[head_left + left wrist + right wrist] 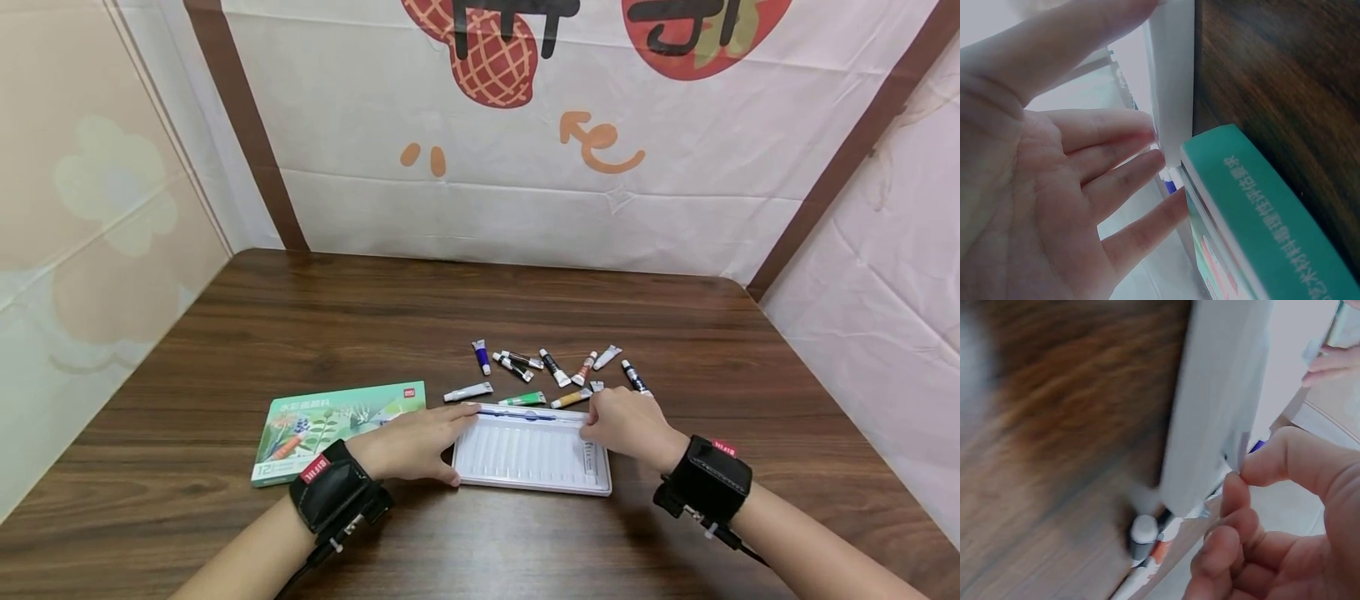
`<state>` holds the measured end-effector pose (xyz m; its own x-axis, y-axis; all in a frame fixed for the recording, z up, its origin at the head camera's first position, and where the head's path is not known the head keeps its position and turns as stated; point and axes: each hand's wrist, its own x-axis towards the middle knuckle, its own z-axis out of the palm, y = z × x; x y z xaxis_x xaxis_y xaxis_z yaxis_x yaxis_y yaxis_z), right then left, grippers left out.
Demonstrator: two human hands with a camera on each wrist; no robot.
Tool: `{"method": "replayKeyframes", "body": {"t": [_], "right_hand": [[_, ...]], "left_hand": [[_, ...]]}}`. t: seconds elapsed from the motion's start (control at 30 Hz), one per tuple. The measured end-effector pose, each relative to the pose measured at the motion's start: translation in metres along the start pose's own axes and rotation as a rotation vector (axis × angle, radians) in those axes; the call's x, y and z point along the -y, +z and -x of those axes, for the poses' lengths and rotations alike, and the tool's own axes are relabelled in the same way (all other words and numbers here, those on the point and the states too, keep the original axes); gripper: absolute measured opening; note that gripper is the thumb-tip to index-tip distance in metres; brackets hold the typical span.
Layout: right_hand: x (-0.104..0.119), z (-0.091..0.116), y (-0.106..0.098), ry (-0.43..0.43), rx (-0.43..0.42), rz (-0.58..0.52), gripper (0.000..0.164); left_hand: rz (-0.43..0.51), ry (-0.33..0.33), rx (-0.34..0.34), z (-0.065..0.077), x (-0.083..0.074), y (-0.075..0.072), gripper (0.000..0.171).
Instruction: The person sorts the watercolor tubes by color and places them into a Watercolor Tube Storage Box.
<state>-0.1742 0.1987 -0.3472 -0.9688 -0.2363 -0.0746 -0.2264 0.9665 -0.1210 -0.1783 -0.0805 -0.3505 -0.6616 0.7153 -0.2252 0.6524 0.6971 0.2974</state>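
A white plastic tray point(525, 482) with narrow slots lies in front of me, a dark blue paintbrush point(517, 414) along its far side. My left hand point(408, 442) rests at the tray's left end with its fingers fairly straight, thumb by the near corner and fingertips at the far one. In the left wrist view, its palm faces the tray's side wall point(1172, 69). At the right end, my right hand point(630, 425) pinches the end of a pale paint tube point(590, 458) lying in the tray; thumb and forefinger meet in the right wrist view, the other fingers curled.
Several paint tubes lie loose behind the tray, among them a green one point(523, 399), a yellow one point(572, 398) and a purple one point(482, 357). A green paint box point(337, 417) lies left of the tray, partly behind my left hand. A printed cloth point(487, 217) hangs beyond the table.
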Motion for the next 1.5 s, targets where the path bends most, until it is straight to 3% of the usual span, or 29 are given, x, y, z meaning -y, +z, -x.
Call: {"method": "replayKeyframes", "body": {"t": [0.13,0.33,0.5,0.73,1.1,1.3,1.5], "right_hand": [[0.003,-0.003,-0.002,0.029,0.023,0.021,0.033],[0.002,-0.003,-0.001,0.012,0.086,-0.003,0.017],[-0.006,-0.001,-0.003,-0.055,0.086,-0.069,0.013],[-0.013,0.002,0.000,-0.089,0.117,-0.143,0.026],[-0.026,0.001,0.004,-0.130,0.121,-0.239,0.025],[-0.033,-0.005,-0.006,-0.162,0.061,-0.212,0.023],[-0.043,-0.019,-0.014,-0.215,-0.107,-0.056,0.009]], "left_hand": [[-0.001,-0.003,-0.002,0.000,0.000,-0.001,0.077],[-0.002,0.009,-0.008,0.001,-0.001,-0.001,0.076],[0.000,0.025,-0.029,0.003,-0.001,-0.002,0.075],[-0.002,0.026,-0.038,0.006,-0.003,-0.003,0.075],[-0.005,0.040,-0.021,0.003,0.000,-0.003,0.076],[-0.004,0.029,-0.019,0.002,-0.001,-0.002,0.075],[0.009,0.015,-0.021,0.001,-0.002,0.000,0.076]]}}
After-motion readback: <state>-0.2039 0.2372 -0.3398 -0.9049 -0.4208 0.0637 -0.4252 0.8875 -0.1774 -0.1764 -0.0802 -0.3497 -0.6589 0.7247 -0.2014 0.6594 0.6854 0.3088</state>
